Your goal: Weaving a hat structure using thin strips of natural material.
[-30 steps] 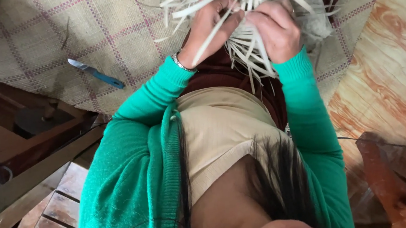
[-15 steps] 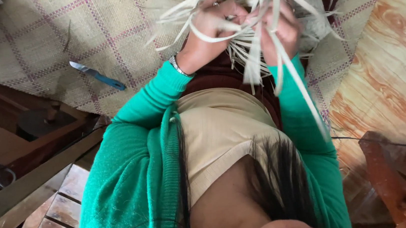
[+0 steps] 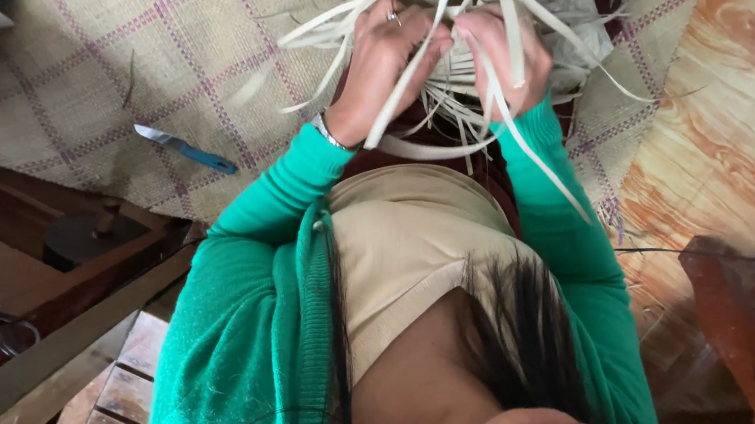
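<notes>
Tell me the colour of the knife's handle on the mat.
Blue. The knife lies on the woven mat, clearest in the head view.

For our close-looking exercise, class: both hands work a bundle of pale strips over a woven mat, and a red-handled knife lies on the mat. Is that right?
Not quite. In the head view the knife has a blue handle, not red. The rest holds: the left hand and right hand work the pale strips over the woven mat.

Bundle of pale flat reed strips (image 3: pixel 464 53), upper centre of frame, splayed outward in all directions (several ends bent, one trailing lower right).
</notes>
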